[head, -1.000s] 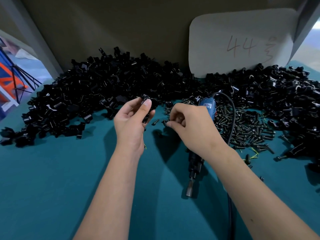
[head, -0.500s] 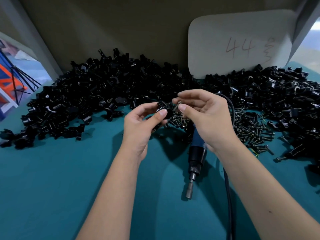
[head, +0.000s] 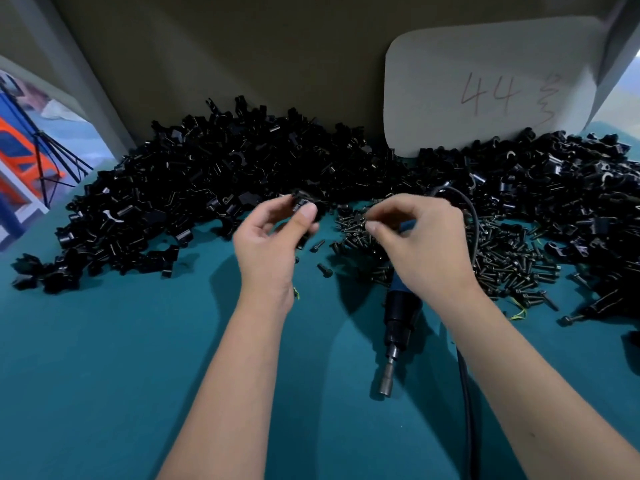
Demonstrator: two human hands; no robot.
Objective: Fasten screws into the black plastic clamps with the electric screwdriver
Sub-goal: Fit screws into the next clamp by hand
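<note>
Left hand (head: 273, 244) pinching one small black plastic clamp (head: 304, 204), raised just left of the screw pile (head: 498, 258). Right hand (head: 422, 244) above that pile, fingertips pinched together, possibly on a screw; cannot tell. Probably light, stiff, easily fumbled; best gripped by the flat sides, hole exposed, with electric screwdriver (head: 398, 320) lying just below the pile.

white board (head: 485, 88), handwritten "44", illegible mark after

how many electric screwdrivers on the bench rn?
1. The electric screwdriver lies on the teal table, bit end toward the camera, its upper body hidden under the right hand. Nobody grips it. More could be buried in the clamp piles.
</note>
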